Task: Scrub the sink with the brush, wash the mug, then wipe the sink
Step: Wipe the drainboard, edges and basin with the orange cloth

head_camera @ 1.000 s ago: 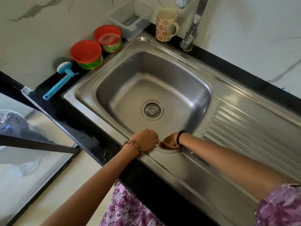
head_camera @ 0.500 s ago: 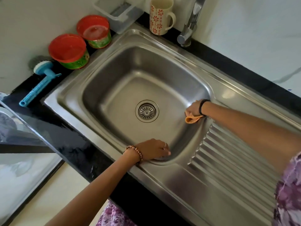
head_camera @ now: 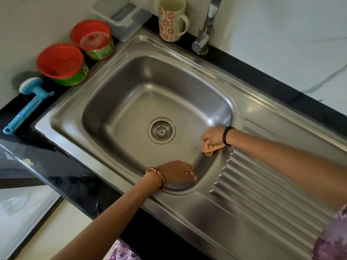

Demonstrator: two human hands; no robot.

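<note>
The right hand [head_camera: 213, 136] grips a small orange cloth [head_camera: 211, 149], fingers curled round it, and presses it against the right inner wall of the sink [head_camera: 131, 102], just beside the ridged draining board [head_camera: 262, 188]. The left hand [head_camera: 176, 174] rests on the sink's near rim with its fingers laid fairly flat and holding nothing; a bead bracelet circles that wrist, a dark band the other. The drain [head_camera: 161, 130] sits in the middle of the basin floor, between the two hands and the far wall. The mug [head_camera: 171, 18], cream with red flowers, stands upright on the black counter [head_camera: 65, 166] behind the sink, just left of the tap [head_camera: 205, 32]. The blue brush [head_camera: 28, 104] lies on the counter at the sink's left end, near two red tubs [head_camera: 62, 63] and a clear plastic box [head_camera: 122, 14].
</note>
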